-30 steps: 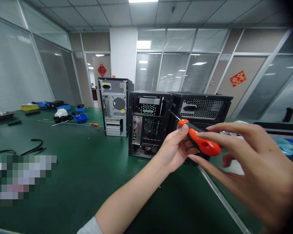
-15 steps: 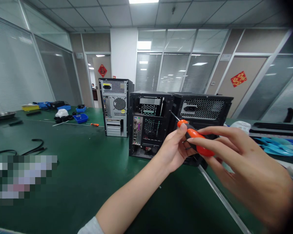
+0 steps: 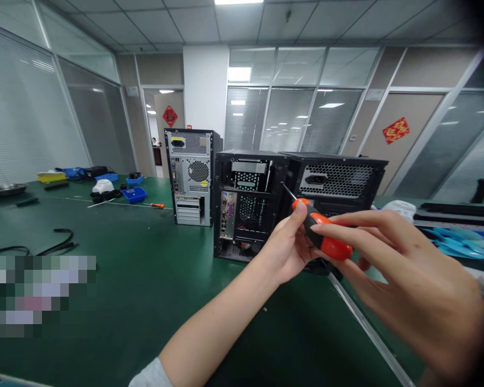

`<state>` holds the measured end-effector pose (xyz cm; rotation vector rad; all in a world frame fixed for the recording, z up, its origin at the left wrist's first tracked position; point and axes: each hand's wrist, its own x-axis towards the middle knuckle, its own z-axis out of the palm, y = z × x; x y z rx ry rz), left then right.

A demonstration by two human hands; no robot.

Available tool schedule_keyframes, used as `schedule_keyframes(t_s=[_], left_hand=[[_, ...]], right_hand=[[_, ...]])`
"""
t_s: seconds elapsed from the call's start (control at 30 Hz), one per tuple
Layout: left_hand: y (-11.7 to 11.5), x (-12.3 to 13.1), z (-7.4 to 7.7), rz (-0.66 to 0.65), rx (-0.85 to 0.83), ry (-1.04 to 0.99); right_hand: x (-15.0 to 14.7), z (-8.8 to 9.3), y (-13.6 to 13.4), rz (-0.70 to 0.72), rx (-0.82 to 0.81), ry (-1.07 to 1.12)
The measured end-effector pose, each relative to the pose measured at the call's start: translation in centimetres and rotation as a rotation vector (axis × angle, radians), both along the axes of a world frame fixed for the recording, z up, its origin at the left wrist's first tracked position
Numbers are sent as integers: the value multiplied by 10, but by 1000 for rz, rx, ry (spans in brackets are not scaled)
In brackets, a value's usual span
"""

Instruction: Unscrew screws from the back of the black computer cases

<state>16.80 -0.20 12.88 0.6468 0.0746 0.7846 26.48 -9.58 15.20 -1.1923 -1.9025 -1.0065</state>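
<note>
An orange and black screwdriver (image 3: 334, 244) is held between my two hands, its thin shaft slanting up and left. The tip meets the right rear edge of an open black computer case (image 3: 247, 196), whose back shows ports and a bare upper bay. My left hand (image 3: 290, 242) closes round the front of the handle, thumb on top. At the handle's rear, my right hand (image 3: 391, 258) grips with its fingertips. Behind the hands stands a second black case (image 3: 339, 180) with a perforated power supply panel, partly covered by them.
A taller silver and black computer tower (image 3: 191, 177) stands to the left. Another orange screwdriver (image 3: 157, 205), a blue tray (image 3: 133, 194) and black cables (image 3: 60, 244) lie on the green table (image 3: 145, 279). Light blue items (image 3: 460, 244) sit at the right.
The screwdriver handle has turned a little between my fingers, showing a different orange and black side. Its tip stays at the same spot on the case edge.
</note>
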Motion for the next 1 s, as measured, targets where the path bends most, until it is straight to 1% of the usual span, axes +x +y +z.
schedule_keyframes(t_s=[0.27,0.33,0.53,0.73,0.9,1.0], left_hand=[[1,-4,3,-25,-54,-21],[2,-6,4,-37,-56,-30],[6,-9,2,-97,-14,-70],[10,-9,-1,-106,41,-94],[9,-7,-2,-107,74,-104],[8,-9,0,-114,52,-94]], right_hand=[[-7,1,0,-1,25,48],[-8,1,0,-22,45,53],[-14,0,3,-109,140,76],[-16,-1,7,-206,175,94],[-14,-3,8,-222,180,93],[-12,-5,9,-223,204,98]])
